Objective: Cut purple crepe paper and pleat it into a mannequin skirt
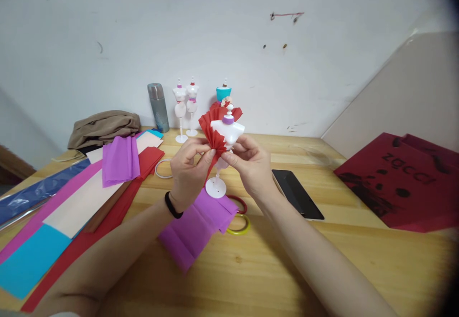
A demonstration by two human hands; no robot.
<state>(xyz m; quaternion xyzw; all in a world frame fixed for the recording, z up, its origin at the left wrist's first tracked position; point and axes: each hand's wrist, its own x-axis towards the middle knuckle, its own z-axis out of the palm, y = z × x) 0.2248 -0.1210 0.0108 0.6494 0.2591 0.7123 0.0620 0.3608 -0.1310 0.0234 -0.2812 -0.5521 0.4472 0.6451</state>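
A small white mannequin point(234, 130) with a purple neck band is held up, tilted, over the table. Pleated red crepe paper point(214, 135) fans out against its left side and is gathered at the waist. My left hand point(191, 166), with a black wristband, pinches the gathered red paper between thumb and fingers. On the other side, my right hand point(251, 161) is closed around the mannequin's waist, its thumb at the edge of the red paper. The mannequin's round white base point(215, 188) hangs above purple crepe paper point(201, 228) on the table.
Crepe strips point(82, 197) and a folded purple piece point(121, 161) lie left. Behind stand a flask point(158, 108), two white mannequins point(180, 109) and one with a turquoise top point(224, 93). Yellow-handled scissors point(238, 224), a tablet point(297, 194) and a red bag point(405, 183) lie nearer or right.
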